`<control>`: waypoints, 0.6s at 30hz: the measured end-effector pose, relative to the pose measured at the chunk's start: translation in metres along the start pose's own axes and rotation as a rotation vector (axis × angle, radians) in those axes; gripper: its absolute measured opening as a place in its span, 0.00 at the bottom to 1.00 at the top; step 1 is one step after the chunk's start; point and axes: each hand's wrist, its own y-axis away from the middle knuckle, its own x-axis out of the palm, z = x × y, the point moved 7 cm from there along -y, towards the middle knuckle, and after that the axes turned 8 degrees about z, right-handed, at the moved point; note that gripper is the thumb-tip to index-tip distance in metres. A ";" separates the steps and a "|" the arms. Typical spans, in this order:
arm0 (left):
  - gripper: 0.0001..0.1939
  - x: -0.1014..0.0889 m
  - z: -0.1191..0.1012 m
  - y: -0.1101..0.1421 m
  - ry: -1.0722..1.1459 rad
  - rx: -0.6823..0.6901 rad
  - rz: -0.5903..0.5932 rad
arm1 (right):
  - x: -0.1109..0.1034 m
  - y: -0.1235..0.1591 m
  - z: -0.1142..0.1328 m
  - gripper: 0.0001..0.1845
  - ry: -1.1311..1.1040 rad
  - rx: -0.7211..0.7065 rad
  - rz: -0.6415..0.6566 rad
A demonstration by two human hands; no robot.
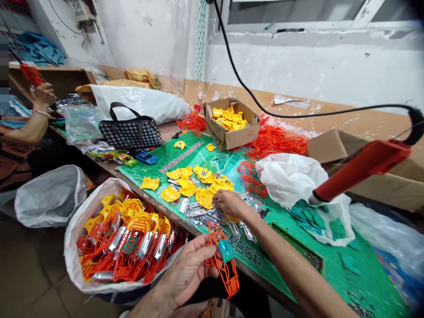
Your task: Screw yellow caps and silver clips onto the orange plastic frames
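Observation:
My left hand (192, 265) is closed on an orange toy car frame (228, 278), an openwork plastic piece with a teal part (226, 251) set into it. Over the green-covered table, my right hand (230, 204) has its fingers bent together at the edge of a yellow plastic piece (204, 198); the fingertips are partly hidden. Around it lie more curved yellow pieces (187, 187) and a heap of shiny silver strips (212, 216). Left of my hands, a white sack (71, 251) holds many orange frames fitted with yellow, silver and teal parts.
A cardboard box (238, 139) of yellow pieces stands at the back, beside piled orange frames (278, 139). A red power tool (364, 170) hangs at right by a white bag (281, 174) with teal parts. A checkered handbag (130, 132) lies left; another person's hand (43, 95) is beyond.

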 end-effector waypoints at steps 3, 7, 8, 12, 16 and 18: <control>0.14 -0.006 -0.004 0.001 -0.014 -0.007 -0.011 | 0.004 -0.008 -0.012 0.15 0.070 0.042 0.053; 0.15 -0.010 -0.009 -0.004 -0.019 0.001 -0.002 | 0.002 -0.010 -0.023 0.18 0.105 0.069 0.098; 0.15 -0.010 -0.010 -0.005 -0.027 0.006 0.005 | 0.002 -0.012 -0.025 0.18 0.110 0.075 0.114; 0.15 -0.009 -0.014 -0.007 -0.053 0.018 0.013 | 0.002 -0.021 -0.026 0.18 0.119 0.124 0.178; 0.15 -0.007 -0.015 -0.008 -0.056 0.011 0.019 | 0.001 -0.027 -0.025 0.17 0.079 0.169 0.212; 0.14 -0.005 -0.014 -0.009 -0.067 0.006 0.017 | -0.001 -0.028 -0.024 0.17 0.031 0.185 0.199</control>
